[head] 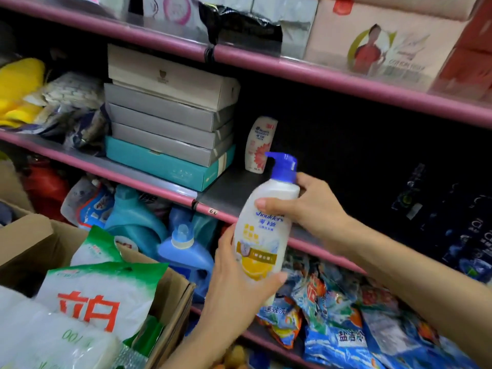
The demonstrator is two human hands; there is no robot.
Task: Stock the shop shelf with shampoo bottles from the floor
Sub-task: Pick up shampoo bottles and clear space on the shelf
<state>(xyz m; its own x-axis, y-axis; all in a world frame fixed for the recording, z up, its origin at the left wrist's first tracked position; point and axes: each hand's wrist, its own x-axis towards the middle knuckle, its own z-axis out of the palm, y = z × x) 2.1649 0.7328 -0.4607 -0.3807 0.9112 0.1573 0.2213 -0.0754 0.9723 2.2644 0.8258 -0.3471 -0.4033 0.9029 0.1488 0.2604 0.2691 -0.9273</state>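
Note:
A white shampoo bottle with a blue pump top and a yellow lemon label is held tilted in front of the pink-edged middle shelf. My left hand grips its lower end from below. My right hand grips its upper body just under the pump, thumb across the label. A smaller white shampoo bottle with a red flower stands upright on the shelf behind, beside a stack of boxes.
Grey and teal boxes are stacked on the shelf's left part. Dark packs fill its right end. Blue detergent jugs and bright detergent bags lie on the lower shelf. A cardboard box of green-white bags sits at lower left.

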